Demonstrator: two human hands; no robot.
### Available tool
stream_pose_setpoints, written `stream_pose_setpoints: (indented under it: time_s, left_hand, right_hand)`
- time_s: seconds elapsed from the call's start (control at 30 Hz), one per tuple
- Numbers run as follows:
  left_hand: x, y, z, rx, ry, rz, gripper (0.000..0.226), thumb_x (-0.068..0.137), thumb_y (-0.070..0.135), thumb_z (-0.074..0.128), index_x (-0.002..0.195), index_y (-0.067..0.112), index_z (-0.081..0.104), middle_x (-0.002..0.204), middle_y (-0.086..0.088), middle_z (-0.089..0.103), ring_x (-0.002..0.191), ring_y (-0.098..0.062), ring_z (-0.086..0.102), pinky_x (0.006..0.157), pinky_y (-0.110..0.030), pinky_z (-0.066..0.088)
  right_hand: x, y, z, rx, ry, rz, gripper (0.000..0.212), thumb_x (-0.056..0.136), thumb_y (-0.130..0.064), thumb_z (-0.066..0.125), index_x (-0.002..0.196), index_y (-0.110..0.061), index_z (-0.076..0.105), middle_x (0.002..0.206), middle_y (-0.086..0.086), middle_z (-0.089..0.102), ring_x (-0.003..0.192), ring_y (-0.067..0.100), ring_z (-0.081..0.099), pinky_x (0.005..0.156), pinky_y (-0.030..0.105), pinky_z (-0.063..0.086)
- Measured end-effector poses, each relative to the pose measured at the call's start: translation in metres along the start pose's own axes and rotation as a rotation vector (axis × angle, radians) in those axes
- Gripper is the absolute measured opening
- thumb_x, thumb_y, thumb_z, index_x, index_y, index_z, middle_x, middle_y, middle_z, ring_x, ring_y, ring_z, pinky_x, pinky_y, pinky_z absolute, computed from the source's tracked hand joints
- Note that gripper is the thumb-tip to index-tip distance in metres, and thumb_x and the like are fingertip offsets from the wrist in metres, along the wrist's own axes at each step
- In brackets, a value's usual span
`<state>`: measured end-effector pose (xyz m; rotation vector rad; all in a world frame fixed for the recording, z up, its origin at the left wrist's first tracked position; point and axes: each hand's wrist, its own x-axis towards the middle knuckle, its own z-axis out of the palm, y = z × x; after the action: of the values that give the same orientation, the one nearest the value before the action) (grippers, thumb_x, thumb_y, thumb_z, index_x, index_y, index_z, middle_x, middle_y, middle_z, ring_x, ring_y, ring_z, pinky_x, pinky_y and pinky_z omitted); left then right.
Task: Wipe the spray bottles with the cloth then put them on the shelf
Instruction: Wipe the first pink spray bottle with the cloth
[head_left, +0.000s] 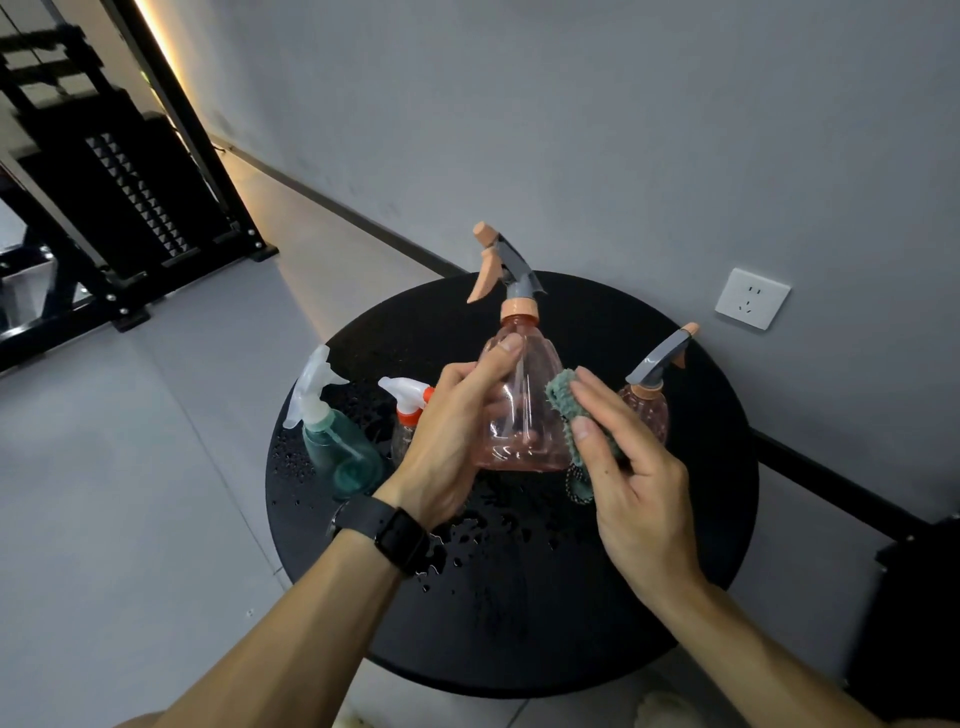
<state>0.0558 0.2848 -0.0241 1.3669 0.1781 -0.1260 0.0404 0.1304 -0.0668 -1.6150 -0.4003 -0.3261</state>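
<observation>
One clear pink spray bottle (522, 410) gripped by left hand (457, 441); right hand (623, 467) pinches teal cloth (566, 410) against it.

I see a round black table (519, 623) w/ water drops on top, white wall socket (752, 299) on grey wall, black metal rack (130, 208) far left, grey tile floor.

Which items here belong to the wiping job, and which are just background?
Job: pink spray bottle in left hand; green cloth in right hand; teal bottle; small orange-collared bottle; brown bottle.
Background: wall socket, wristwatch, black rack.
</observation>
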Motion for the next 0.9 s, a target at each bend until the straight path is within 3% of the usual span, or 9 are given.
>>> stream_pose_setpoints:
  time_s: [0.13,0.3,0.47,0.6,0.7,0.8,0.9]
  left_hand:
    - [-0.008,-0.002,0.004,0.118,-0.054,-0.060,0.048,0.090,0.059,0.054,0.116,0.021,0.069,0.111,-0.010,0.073,0.102,-0.032,0.071,0.093,-0.054,0.056]
    - [-0.010,-0.006,0.009,0.223,-0.116,-0.160,0.048,0.093,0.067,0.043,0.113,0.032,0.070,0.110,-0.002,0.075,0.103,-0.027,0.072,0.095,-0.057,0.053]
    - [-0.009,-0.010,0.009,0.244,-0.215,-0.215,0.068,0.076,0.073,0.066,0.129,0.031,0.057,0.119,-0.003,0.072,0.107,-0.026,0.071,0.096,-0.054,0.054]
    - [-0.008,-0.012,0.007,0.209,-0.106,-0.158,0.058,0.080,0.057,0.072,0.127,0.028,0.054,0.114,-0.003,0.073,0.098,-0.025,0.074,0.092,-0.052,0.057]
    - [-0.007,-0.011,0.007,0.111,-0.015,-0.121,0.050,0.088,0.050,0.066,0.128,0.022,0.052,0.113,-0.006,0.070,0.094,-0.024,0.074,0.089,-0.056,0.057]
    - [-0.006,-0.008,0.006,0.015,0.048,-0.081,0.060,0.084,0.051,0.067,0.130,0.018,0.048,0.114,-0.004,0.067,0.098,-0.027,0.073,0.087,-0.059,0.057]
    - [-0.004,-0.003,0.006,-0.067,0.088,-0.038,0.069,0.079,0.050,0.074,0.131,0.015,0.045,0.111,0.001,0.062,0.099,-0.024,0.073,0.085,-0.060,0.057]
  right_hand:
    - [0.009,-0.003,-0.005,0.026,0.043,0.015,0.037,0.093,-0.019,0.052,0.129,-0.020,0.056,0.135,-0.014,0.053,0.127,-0.002,0.050,0.100,0.016,0.044]
    - [0.019,-0.002,-0.007,0.029,0.101,0.049,0.035,0.093,-0.023,0.052,0.128,-0.024,0.057,0.131,-0.016,0.057,0.124,-0.003,0.052,0.099,0.014,0.043]
    - [0.025,0.000,-0.011,0.016,0.095,0.080,0.032,0.097,-0.015,0.053,0.126,-0.028,0.058,0.131,-0.012,0.059,0.124,-0.001,0.053,0.097,0.015,0.046]
    - [0.027,0.002,-0.010,-0.011,0.087,0.083,0.032,0.097,-0.016,0.054,0.125,-0.031,0.059,0.130,-0.015,0.059,0.124,-0.001,0.053,0.102,0.023,0.046]
    - [0.020,0.001,-0.005,0.006,0.056,0.087,0.033,0.096,-0.013,0.054,0.126,-0.027,0.058,0.130,-0.016,0.058,0.123,-0.004,0.052,0.099,0.020,0.047]
    - [0.012,-0.001,0.000,0.023,0.034,0.071,0.035,0.094,-0.013,0.053,0.128,-0.019,0.057,0.132,-0.016,0.055,0.123,-0.006,0.051,0.098,0.013,0.044]
    - [0.004,-0.003,0.003,0.020,0.026,0.041,0.036,0.094,-0.017,0.053,0.129,-0.020,0.056,0.135,-0.011,0.056,0.127,-0.003,0.050,0.101,0.015,0.043]
